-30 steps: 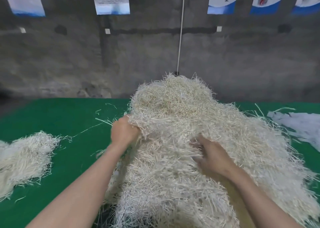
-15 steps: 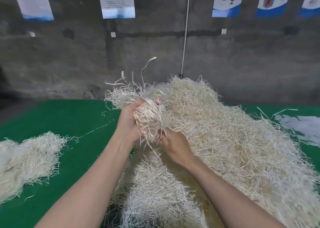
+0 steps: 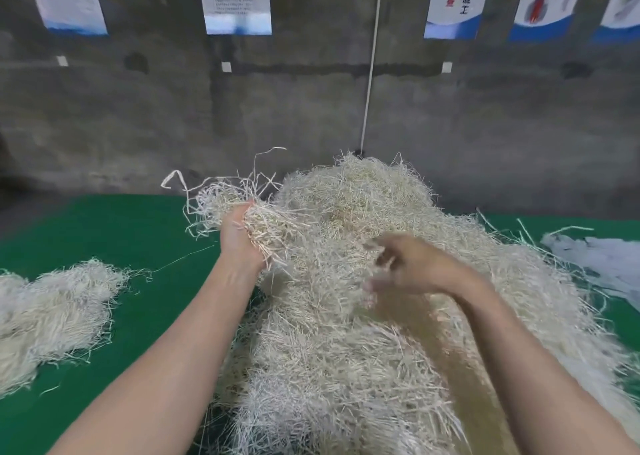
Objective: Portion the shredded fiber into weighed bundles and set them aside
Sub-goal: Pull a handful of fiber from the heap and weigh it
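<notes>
Our left grip (image 3: 239, 243) is closed round a handful of fiber (image 3: 268, 229), palm turned toward the right, held up at the left shoulder of the big heap (image 3: 346, 368). The handful's long axis runs slantwise through the palm. Loose curly ends fan out up and to the left past the fingers. The lower ends hang down and to the right, where they brush the heap, and we cannot tell whether every strand is free of it. Our right grip (image 3: 412, 271) is blurred; it sits to the right of the left one and a little nearer to us. Its fingers are loosely bent and apart over the crown of the heap, holding nothing that we can make out. The heap itself fills the middle and right of the green tabletop (image 3: 114, 233) and reaches to the near edge of the view. The one relation we judge to matter next is sideways. The smaller pile (image 3: 59, 309) lies to the left of the held handful and nearer us, well apart from it across a strip of green, so the left grip is the nearer one and it has the load. No scale shows anywhere, so we cannot say where weighing would happen. At the far right a pale crumpled sheet (image 3: 602, 260) lies on the tabletop beside the heap.
</notes>
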`<state>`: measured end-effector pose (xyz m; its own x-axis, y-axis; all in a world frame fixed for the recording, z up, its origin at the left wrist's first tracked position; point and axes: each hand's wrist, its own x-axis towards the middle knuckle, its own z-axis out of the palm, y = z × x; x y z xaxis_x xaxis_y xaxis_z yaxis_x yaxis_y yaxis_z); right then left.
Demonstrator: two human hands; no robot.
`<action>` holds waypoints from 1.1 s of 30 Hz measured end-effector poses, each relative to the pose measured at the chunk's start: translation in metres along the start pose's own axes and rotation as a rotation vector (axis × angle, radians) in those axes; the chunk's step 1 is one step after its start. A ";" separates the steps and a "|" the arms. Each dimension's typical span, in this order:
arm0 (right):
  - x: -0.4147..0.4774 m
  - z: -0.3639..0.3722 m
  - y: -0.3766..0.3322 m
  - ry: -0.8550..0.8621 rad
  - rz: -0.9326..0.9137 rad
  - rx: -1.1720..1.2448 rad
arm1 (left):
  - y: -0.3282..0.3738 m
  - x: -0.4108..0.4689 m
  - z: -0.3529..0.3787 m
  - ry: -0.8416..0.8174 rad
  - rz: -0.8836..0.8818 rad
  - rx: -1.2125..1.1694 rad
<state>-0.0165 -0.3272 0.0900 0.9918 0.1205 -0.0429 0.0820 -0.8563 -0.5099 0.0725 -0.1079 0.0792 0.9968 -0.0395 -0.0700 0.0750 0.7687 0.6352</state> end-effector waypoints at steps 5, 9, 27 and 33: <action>-0.007 -0.061 -0.062 0.616 -0.170 0.181 | 0.012 -0.008 -0.001 -0.049 0.055 0.169; 0.039 -0.056 -0.091 0.379 -0.042 -0.105 | 0.031 -0.021 -0.008 -0.030 0.079 0.265; 0.023 0.146 -0.127 -0.180 0.093 1.820 | 0.024 -0.069 -0.064 0.221 0.146 0.484; -0.009 0.193 -0.141 0.196 0.404 1.480 | -0.003 -0.133 -0.135 0.023 -0.199 1.136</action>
<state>-0.0556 -0.1107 -0.0042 0.9297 -0.1559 -0.3336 -0.2353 0.4453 -0.8639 -0.0644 -0.0181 -0.0172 0.9644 -0.0753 -0.2535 0.2252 -0.2681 0.9367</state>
